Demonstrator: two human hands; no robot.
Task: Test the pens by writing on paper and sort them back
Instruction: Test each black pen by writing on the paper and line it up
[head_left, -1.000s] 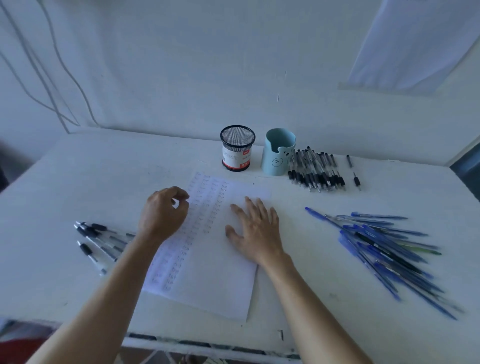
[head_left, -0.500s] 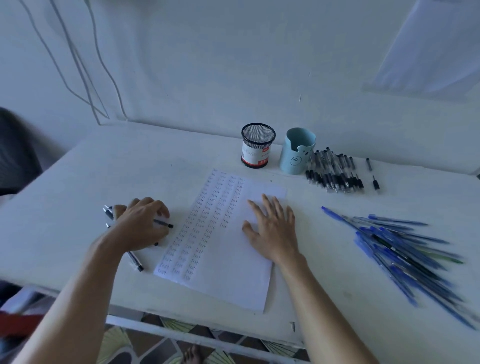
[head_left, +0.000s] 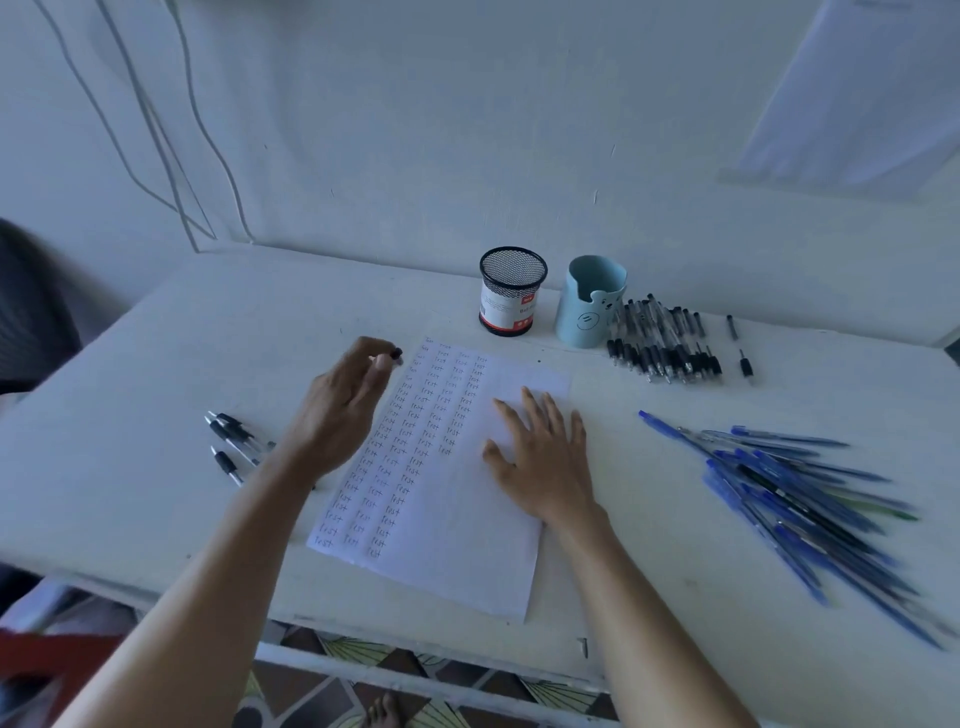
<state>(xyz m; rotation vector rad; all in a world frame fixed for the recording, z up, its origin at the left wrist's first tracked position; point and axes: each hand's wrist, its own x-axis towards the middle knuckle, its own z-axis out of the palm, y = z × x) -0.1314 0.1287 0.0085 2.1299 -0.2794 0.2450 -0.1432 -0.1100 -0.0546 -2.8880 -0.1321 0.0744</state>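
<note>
A white sheet of paper (head_left: 467, 519) with columns of the handwritten word "test" lies in the middle of the table. My right hand (head_left: 545, 452) rests flat on its right half, fingers spread. My left hand (head_left: 343, 410) is raised over the sheet's left edge and pinches a black pen (head_left: 396, 354), of which only the dark end shows past my fingertips. A few black pens (head_left: 231, 441) lie on the table left of my left wrist. A row of black pens (head_left: 662, 343) lies at the back right. A heap of blue pens (head_left: 795, 488) lies at the right.
A black mesh pen cup (head_left: 511, 291) and a light blue bear-face cup (head_left: 589, 301) stand behind the paper. Two loose small pen parts (head_left: 740, 345) lie right of the black row. The table's front edge (head_left: 415, 670) is near my forearms. Cables hang on the wall at left.
My left hand went left to the black pens, picked one up and has risen back toward the paper's top left. My right hand stayed flat on the sheet.
</note>
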